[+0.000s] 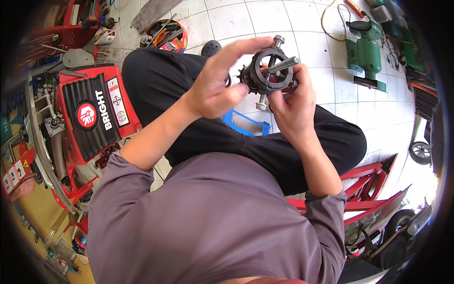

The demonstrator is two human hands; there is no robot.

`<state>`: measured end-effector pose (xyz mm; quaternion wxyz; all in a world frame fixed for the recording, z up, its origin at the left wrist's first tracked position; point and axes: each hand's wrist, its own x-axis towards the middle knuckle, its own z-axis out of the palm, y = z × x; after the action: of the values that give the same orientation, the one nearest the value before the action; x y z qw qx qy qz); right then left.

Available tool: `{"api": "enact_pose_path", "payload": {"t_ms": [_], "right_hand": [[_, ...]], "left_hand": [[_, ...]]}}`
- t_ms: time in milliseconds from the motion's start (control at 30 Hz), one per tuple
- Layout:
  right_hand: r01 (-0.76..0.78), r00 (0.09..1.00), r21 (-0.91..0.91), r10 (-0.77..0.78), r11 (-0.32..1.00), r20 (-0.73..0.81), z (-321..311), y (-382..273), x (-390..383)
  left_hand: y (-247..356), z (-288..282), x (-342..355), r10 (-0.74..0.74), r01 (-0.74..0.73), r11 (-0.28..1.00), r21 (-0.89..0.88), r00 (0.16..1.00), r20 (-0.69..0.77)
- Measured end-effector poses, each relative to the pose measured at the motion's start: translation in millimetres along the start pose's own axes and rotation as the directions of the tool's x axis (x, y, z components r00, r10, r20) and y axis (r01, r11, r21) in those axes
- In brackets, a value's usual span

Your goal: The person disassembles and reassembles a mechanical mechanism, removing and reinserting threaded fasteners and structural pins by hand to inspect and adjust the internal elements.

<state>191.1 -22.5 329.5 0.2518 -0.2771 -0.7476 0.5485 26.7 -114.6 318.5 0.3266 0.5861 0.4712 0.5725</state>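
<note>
Between my two hands, over my lap, is a dark metal ring assembly with toothed edges, silver bolts sticking out at top and bottom, and a steel rod across its opening. My left hand is curled at its left side, index finger stretched toward the top bolt and thumb beside the teeth, somewhat blurred. My right hand grips the assembly from the right, thumb underneath, some fingers hidden behind it. A blue plastic object shows below the assembly, between my legs.
A red machine with a black ribbed panel stands at left. A red tub of tools and a dark clog lie ahead. A green machine and yellow hose are at upper right. Red metal frames and wheels are at right.
</note>
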Motion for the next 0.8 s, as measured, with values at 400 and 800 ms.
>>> {"api": "enact_pose_path", "payload": {"t_ms": [400, 800], "right_hand": [[0.303, 0.951, -0.375, -0.303, 0.876, 0.059, -1, 16, 0], [0.29, 0.953, -0.427, -0.301, 0.857, 0.045, -4, 12, 1]], "left_hand": [[64, 0, 30, -0.476, 0.457, 0.816, 0.354, 0.878, -0.036], [93, -4, 37, 0.031, -0.167, 0.457, 0.874, 0.985, 0.172]]}}
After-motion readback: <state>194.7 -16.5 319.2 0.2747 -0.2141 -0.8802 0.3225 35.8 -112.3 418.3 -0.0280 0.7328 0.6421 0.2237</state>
